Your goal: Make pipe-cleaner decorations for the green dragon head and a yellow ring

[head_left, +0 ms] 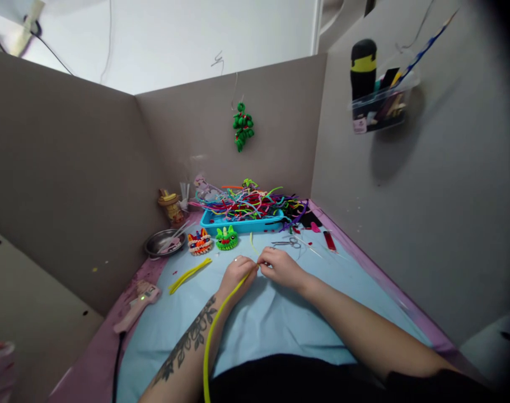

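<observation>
Between my two hands, at the middle of the blue cloth, is a yellow pipe cleaner (216, 324). My left hand (239, 274) is closed on it, and its long tail runs back over the forearm toward my lap. The fingertips of my right hand (282, 267) pinch at the same end, touching the left fingertips; the bit between them is mostly hidden. To the left lies a small bundle of yellow pipe cleaners (190, 275). Beyond my hands sit a green animal-head figure (227, 239) and an orange-and-white one (200, 243). A short pale yellow-green piece (253, 243) lies nearby.
A blue tray (242, 225) heaped with coloured pipe cleaners stands at the back. Scissors (289, 242) rest right of centre. On the left are a metal bowl (164, 242) and a corded pink glue gun (137, 305). Grey panels (229, 162) enclose the table.
</observation>
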Motion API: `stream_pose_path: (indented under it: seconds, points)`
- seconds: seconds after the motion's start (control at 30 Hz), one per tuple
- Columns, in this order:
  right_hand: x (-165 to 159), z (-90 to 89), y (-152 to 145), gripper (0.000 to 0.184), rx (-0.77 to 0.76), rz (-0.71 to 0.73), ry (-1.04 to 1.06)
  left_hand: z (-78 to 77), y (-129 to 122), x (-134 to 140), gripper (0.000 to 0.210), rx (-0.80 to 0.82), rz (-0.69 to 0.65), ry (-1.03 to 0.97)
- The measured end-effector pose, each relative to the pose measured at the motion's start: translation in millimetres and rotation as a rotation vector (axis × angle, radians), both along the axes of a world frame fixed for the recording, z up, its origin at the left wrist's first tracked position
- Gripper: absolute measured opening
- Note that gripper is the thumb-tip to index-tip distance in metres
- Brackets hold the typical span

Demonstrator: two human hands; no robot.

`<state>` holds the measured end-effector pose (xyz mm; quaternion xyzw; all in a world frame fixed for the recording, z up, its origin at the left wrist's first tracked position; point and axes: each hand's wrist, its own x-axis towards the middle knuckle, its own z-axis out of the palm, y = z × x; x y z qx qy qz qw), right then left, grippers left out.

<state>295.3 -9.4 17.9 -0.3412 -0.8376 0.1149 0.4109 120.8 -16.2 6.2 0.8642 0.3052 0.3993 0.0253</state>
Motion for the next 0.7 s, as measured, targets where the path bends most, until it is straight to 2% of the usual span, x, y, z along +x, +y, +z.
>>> stream_pose_path:
  seconds: [0.17,0.4,0.6,0.7]
  points:
    - [-8,-6.4,2,0.020,-0.036,-0.097,0.091,1.2,1,1,0.021,0.098,0.048,0.060]
    - [-17,-8.6,10,0.020,-0.094,-0.172,0.117,-4.1,6,0,0.027,0.125,0.128,0.070]
    - [-25,-5.9,9,0.018,-0.278,-0.210,0.136,-3.8,9,-2,0.029,0.132,0.162,0.042]
    - [-20,-10.1,16,0.017,-0.312,-0.236,0.172,-1.5,4,0,0.028,0.110,0.137,0.015]
